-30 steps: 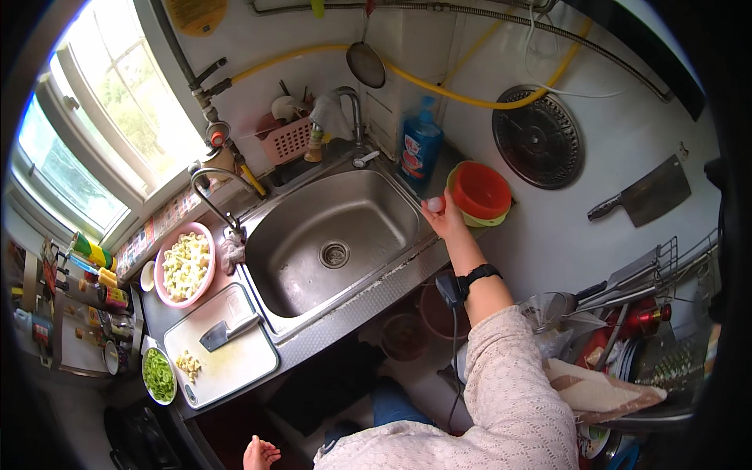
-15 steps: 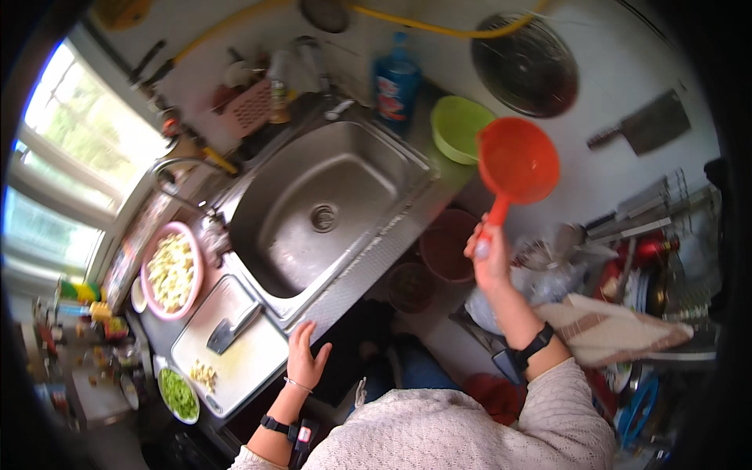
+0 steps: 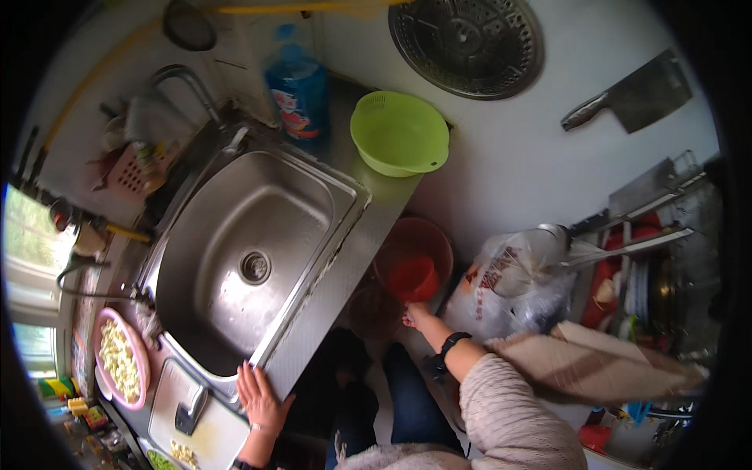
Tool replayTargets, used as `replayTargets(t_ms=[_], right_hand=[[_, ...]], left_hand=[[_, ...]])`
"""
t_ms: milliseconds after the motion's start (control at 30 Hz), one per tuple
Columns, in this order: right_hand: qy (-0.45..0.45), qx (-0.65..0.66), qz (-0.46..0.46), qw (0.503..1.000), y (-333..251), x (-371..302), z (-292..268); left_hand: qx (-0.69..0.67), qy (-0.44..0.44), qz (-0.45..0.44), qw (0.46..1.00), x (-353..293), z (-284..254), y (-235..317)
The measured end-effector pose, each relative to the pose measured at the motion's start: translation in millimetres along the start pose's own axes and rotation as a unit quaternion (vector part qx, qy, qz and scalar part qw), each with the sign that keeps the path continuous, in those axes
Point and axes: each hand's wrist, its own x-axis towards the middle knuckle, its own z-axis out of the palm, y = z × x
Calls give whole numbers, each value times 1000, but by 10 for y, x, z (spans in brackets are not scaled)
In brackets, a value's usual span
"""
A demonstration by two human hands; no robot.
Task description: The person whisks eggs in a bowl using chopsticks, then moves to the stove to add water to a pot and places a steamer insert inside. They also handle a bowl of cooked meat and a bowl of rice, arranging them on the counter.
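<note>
My right hand is closed round the handle of a red plastic water scoop. The scoop's bowl sits down inside a reddish bucket on the floor, beside the counter's right end; whether water is in it I cannot tell. My left hand lies with fingers stretched on the near rim of the steel sink, holding nothing. Close to that hand is a white cutting board bearing a cleaver and a small pile of chopped pale pieces.
A green plastic basin and a blue detergent bottle stand behind the sink. Left of it is a pink bowl of cut pale pieces. Right of the bucket are a filled plastic bag and a striped cloth. A darker vessel stands beside the bucket.
My right hand has brought the scoop down from beside the green basin into the bucket. My left hand has settled on the sink's rim. The view has shifted right and lower.
</note>
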Motion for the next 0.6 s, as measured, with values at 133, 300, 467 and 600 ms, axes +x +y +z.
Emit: replayTargets(t_ms=[133,300,467,600], right_hand=[[18,-78,16,997,-8,1233,234],[1,-46,-7,999,103,2407,274],[-22,-5,-9,1000,290,3151,264],[-40,20,-9,999,409,3507,315]], left_hand=[[64,25,-10,998,68,-7,134],[67,40,1,997,99,137,118],[101,51,-57,992,84,284,130],[139,42,-86,986,65,295,166]])
